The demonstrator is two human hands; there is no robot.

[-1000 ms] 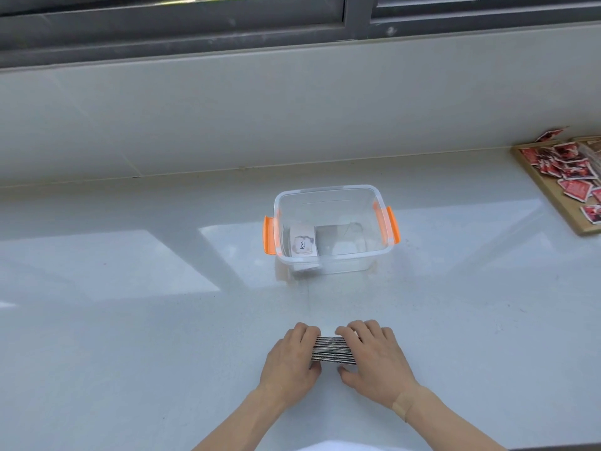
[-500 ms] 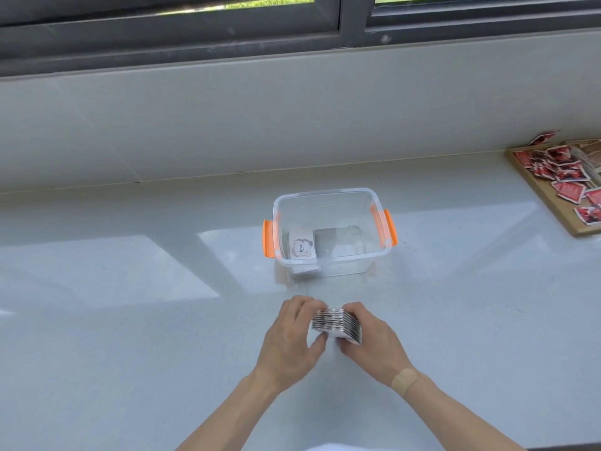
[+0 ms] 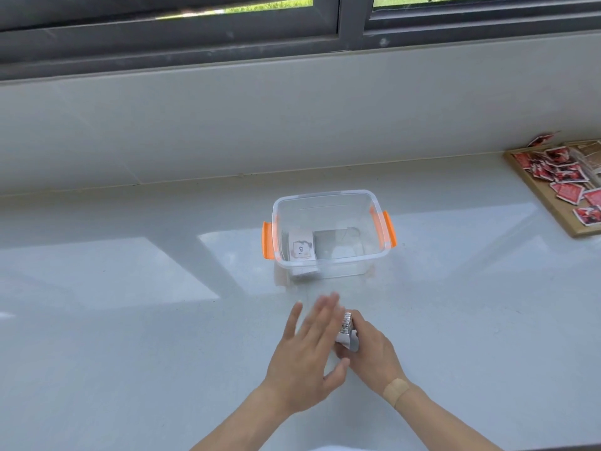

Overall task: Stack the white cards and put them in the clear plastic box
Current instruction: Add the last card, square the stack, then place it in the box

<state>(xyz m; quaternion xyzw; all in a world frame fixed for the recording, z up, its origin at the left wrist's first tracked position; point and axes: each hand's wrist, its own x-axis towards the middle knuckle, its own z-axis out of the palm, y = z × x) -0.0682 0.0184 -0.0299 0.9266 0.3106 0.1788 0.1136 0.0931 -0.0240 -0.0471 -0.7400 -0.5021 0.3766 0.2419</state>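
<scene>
1. You work at a pale glossy counter under a dark-framed window.
2. Your right hand is clamped around the thick stack of small white cards, held on edge just above the counter.
3. Your left hand is flat, fingers spread, pressed against the stack's left side; it grips nothing.
4. The step in hand looks like squaring the stack.
5. Ahead of both hands, near, stands the clear plastic box with orange side clips, lidless, with a white card already lying at its left end.
6. Next, carry the stack forward over the near wall and lower it in without letting it fan.
</scene>
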